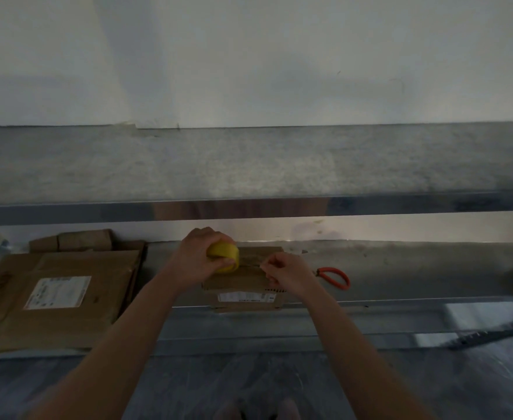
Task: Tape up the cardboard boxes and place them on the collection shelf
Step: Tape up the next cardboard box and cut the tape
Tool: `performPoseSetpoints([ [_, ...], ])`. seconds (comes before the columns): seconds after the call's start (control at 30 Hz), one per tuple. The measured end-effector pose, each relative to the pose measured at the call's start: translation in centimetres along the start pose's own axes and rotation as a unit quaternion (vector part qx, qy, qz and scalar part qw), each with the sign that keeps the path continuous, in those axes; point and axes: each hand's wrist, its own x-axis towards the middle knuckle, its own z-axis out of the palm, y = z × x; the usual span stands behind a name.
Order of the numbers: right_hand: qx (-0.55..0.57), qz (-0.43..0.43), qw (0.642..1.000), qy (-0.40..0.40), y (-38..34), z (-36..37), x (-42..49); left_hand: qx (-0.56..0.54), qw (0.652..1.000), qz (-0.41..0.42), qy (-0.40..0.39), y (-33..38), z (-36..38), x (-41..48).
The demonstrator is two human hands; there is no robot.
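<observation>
Grey floor [309,386] along bottom edge. At centre, left hand [197,259] gripping yellow tape roll [220,252] over cardboard box [237,283] on metal shelf [400,286]; right hand [288,274] pinching its free end. Orange scissors [335,277] right; flattened cardboard [67,292] lower left.

Scissors, wall and floor around the workplace

Orange-handled scissors [334,277] lie flat, low on the right. A plain white wall [279,56] fills the upper half of the view, with a torn pale scrap [125,125] stuck at its lower edge. Below is a grey, scuffed floor [188,386]. At the lower right lies a dark toothed strip [491,335], possibly a saw blade, too blurred to tell.
</observation>
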Motion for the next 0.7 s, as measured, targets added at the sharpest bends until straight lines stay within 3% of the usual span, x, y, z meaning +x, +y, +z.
performPoseSetpoints([
  [0.23,-0.047,-0.011,0.999,0.014,0.5,-2.9,0.8,0.012,1.000,0.015,-0.005,0.0,1.3,1.0],
  [0.4,-0.023,-0.001,1.000,0.011,0.7,-5.4,1.2,0.035,0.999,0.035,-0.001,1.0,1.8,1.4],
  [0.7,0.104,0.014,0.994,0.032,3.3,-5.0,1.5,-0.125,0.991,-0.036,0.003,-0.1,1.8,1.3],
])
